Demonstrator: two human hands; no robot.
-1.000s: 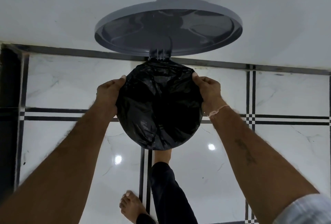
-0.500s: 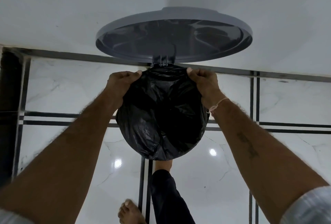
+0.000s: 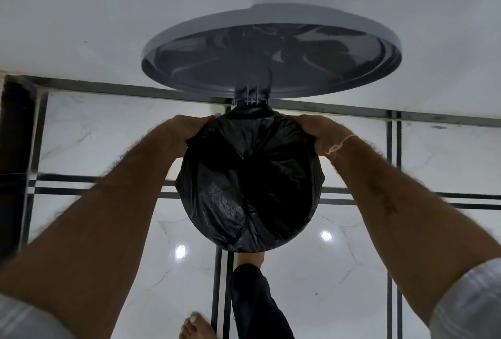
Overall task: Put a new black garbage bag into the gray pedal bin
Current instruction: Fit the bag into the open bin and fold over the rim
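I am fitting the black garbage bag [image 3: 249,184] over the gray pedal bin [image 3: 250,101], between my hands; left hand [image 3: 187,131] and right hand [image 3: 321,132] are each clamped on its rim. Next, I judge, comes tucking the far edge beyond my fingers, under the raised lid [image 3: 271,53].

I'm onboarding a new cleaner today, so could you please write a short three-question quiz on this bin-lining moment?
1. True or false: the gray lid is closed.
2. Where do the left hand and right hand grip the black garbage bag? A) near edge B) far edge, by the hinge C) its middle
3. Fill in: a ____ rests at the bin's near side, apparently on the pedal.

Key: 1 false; 2 B; 3 foot
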